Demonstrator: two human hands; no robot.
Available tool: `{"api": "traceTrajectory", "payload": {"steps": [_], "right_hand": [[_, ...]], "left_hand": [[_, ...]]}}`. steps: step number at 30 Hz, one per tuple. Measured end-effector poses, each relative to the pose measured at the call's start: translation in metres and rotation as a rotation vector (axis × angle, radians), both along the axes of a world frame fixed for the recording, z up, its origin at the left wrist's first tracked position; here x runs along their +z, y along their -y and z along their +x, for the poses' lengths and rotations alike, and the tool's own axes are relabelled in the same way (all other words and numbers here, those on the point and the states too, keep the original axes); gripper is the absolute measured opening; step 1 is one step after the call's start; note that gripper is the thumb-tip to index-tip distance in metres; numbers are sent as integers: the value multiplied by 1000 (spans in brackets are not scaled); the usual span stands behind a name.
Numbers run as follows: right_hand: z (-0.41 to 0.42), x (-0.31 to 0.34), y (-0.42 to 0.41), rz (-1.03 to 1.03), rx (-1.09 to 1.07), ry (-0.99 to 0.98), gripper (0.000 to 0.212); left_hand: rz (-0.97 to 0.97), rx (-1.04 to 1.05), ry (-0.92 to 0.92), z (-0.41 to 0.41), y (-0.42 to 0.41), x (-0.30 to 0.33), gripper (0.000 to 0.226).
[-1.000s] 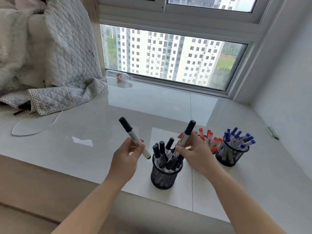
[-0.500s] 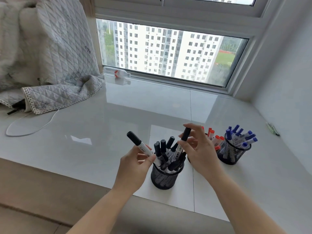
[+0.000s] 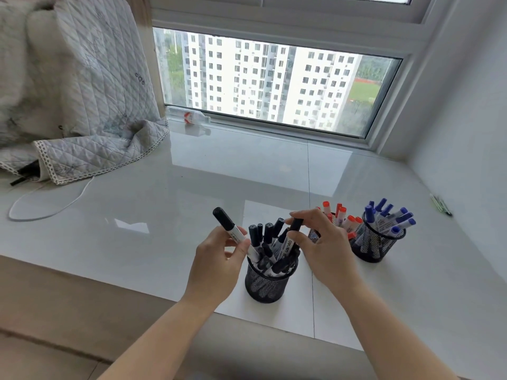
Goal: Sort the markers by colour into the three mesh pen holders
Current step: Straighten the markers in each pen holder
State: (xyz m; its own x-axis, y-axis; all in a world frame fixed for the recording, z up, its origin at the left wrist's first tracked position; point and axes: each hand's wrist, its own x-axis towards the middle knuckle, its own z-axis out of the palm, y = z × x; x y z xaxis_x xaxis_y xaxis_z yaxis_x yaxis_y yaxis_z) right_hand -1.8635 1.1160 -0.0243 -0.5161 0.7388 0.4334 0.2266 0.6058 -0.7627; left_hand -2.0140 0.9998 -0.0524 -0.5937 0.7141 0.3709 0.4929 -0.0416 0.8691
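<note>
Three black mesh holders stand on the white sill. The nearest holder [image 3: 267, 283] is packed with several black-capped markers. My left hand [image 3: 216, 259] grips one black marker [image 3: 230, 225] by its white barrel, cap up and tilted left, its lower end at the holder's rim. My right hand [image 3: 319, 246] pinches the cap of another black marker [image 3: 291, 235] standing in that holder. Behind my right hand the middle holder [image 3: 314, 235] carries red markers [image 3: 341, 216], mostly hidden. The right holder [image 3: 374, 246] has blue markers [image 3: 389, 219].
A quilted blanket [image 3: 82, 105] is heaped at the left, with a white cable [image 3: 52, 208] looping out on the sill. A small bottle [image 3: 192, 117] lies by the window frame. Green pens [image 3: 440, 204] lie near the right wall. The sill's front edge runs below my wrists.
Both hands came down toward the nearest holder. The right hand's marker slid into it, and the left hand's marker moved right until its lower end reached the rim.
</note>
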Motion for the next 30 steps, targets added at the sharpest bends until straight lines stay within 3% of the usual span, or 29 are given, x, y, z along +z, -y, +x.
{"api": "traceTrajectory", "payload": {"steps": [4,8,9,13,15,19,25,30], "right_hand": [[3,-12,3,16,-8,103,20],[11,-13,6,-68,39,50,16],[13,-16,9,-102,56,31,22],[13,-40,19,-274,66,53,94],[10,-51,20,-379,78,76,106],[-2,-66,20,-462,70,124,90],[-13,-71,26,-397,-51,76,91],[-12,-74,32,-386,-85,34,90]], "left_hand": [[-49,-5,-59,2,-1,-1,26],[-96,6,-80,4,-1,-1,32],[-100,15,-75,4,-1,-1,33],[-71,64,-87,8,-1,4,37],[-20,53,-86,9,-1,5,25],[58,20,-55,7,-1,7,26],[55,68,-97,1,0,4,8],[114,135,-27,-3,10,0,45]]}}
